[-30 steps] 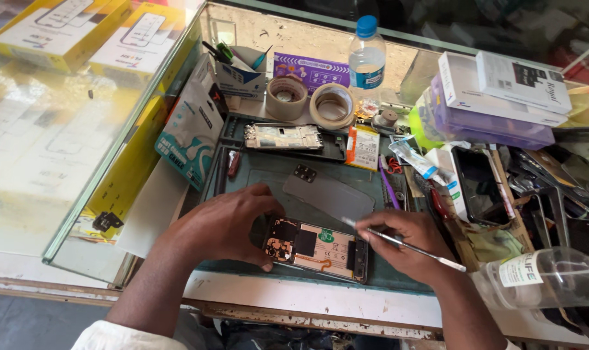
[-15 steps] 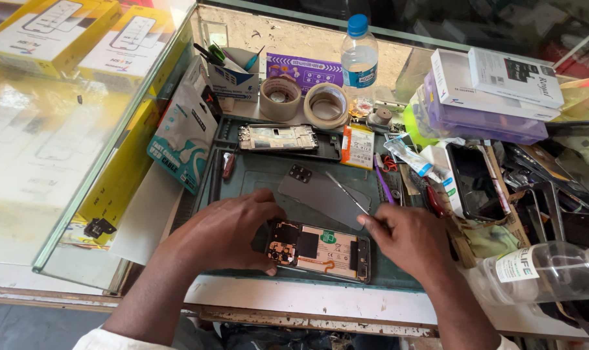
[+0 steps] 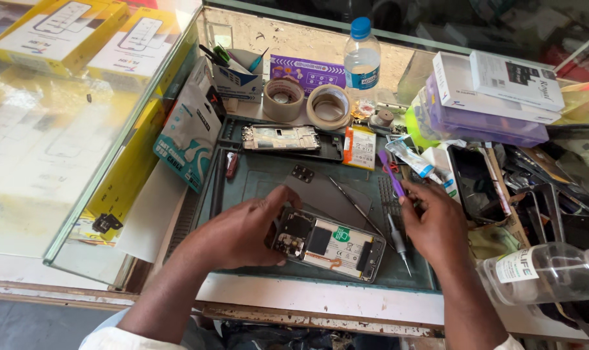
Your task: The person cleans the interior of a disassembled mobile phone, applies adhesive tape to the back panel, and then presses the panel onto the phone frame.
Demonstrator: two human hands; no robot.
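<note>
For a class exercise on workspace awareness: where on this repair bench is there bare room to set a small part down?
Bare mat lies between the grey back cover and the mat's left edge, above the left hand. The pale bench strip below the opened phone is also free. Right of the right hand, it is crowded.

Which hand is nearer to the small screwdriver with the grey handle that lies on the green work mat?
The right. The right hand is next to the grey-handled screwdriver; the left hand is farther left, holding the opened phone.
</note>
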